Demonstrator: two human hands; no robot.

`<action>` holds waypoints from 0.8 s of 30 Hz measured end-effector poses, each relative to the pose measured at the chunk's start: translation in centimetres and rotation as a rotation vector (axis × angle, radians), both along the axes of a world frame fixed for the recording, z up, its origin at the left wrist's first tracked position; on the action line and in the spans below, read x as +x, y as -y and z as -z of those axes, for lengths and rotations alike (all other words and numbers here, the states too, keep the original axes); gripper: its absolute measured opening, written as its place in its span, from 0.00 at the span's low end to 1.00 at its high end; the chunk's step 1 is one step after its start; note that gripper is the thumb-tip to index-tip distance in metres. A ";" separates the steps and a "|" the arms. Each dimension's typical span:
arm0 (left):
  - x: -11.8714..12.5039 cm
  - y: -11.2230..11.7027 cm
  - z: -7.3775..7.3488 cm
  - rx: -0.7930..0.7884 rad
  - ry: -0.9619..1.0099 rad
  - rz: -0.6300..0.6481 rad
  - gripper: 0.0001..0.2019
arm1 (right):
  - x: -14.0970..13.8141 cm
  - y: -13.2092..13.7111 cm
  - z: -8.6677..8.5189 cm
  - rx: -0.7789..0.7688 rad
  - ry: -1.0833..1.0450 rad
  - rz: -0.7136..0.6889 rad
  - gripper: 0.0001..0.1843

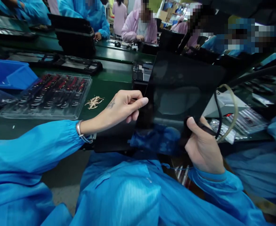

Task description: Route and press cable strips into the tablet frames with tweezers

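A glossy black flat panel (178,94), like a screen, is tilted up in front of me, with blue clothing reflected in its lower part. My right hand (205,146) grips its lower right corner, thumb on the front face. A dark handle-like piece (206,128) also lies between that hand's thumb and fingers. At the panel's left edge is my left hand (128,106), thumb and curled fingers drawn together in a pinch. Whatever sits between those fingertips is too small or hidden to make out. Behind my left hand, a small heap of thin tan strips (94,102) lies on the green bench (112,86).
Left of me are a clear tray (46,97) of small dark parts and a blue bin (10,73). A white box (226,102) with a red light and a looping pale tube (235,106) are at right. Several co-workers sit across the bench, beyond stacked black trays (73,34).
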State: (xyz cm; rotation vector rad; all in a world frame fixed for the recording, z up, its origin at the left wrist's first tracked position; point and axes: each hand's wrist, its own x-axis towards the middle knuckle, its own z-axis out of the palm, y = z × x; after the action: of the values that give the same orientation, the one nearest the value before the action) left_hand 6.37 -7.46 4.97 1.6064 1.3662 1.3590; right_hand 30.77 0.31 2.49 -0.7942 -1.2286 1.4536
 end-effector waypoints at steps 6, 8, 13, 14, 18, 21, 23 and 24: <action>-0.4 -0.6 0.9 -0.165 0.191 0.024 0.23 | -0.3 -0.1 0.4 -0.196 -0.003 -0.138 0.18; -0.6 -0.9 1.3 -0.217 0.216 0.013 0.23 | -0.4 -0.4 0.6 -0.225 0.011 -0.161 0.19; -1.0 -1.5 2.2 -0.254 0.210 -0.008 0.23 | -0.6 -0.7 1.2 -0.253 0.030 -0.200 0.17; -1.1 -1.6 2.3 -0.260 0.209 -0.009 0.23 | -0.6 -0.7 1.2 -0.258 0.029 -0.203 0.17; -1.0 -1.8 2.3 -0.294 0.213 -0.016 0.23 | -0.8 -0.8 1.3 -0.273 0.019 -0.218 0.16; -0.9 -1.8 2.2 -0.305 0.214 -0.029 0.23 | -0.8 -0.9 1.4 -0.283 0.009 -0.223 0.16; -0.9 -1.8 2.1 -0.293 0.208 -0.028 0.23 | -0.8 -0.9 1.3 -0.289 0.000 -0.225 0.16; -0.9 -1.8 2.1 -0.287 0.204 -0.025 0.23 | -0.7 -0.8 1.3 -0.287 0.000 -0.223 0.16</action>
State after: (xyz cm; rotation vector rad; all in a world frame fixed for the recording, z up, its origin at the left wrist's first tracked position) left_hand 5.44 -5.65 2.83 1.2315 1.3892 1.2387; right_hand 30.02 1.13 1.18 -0.8675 -1.1504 1.8411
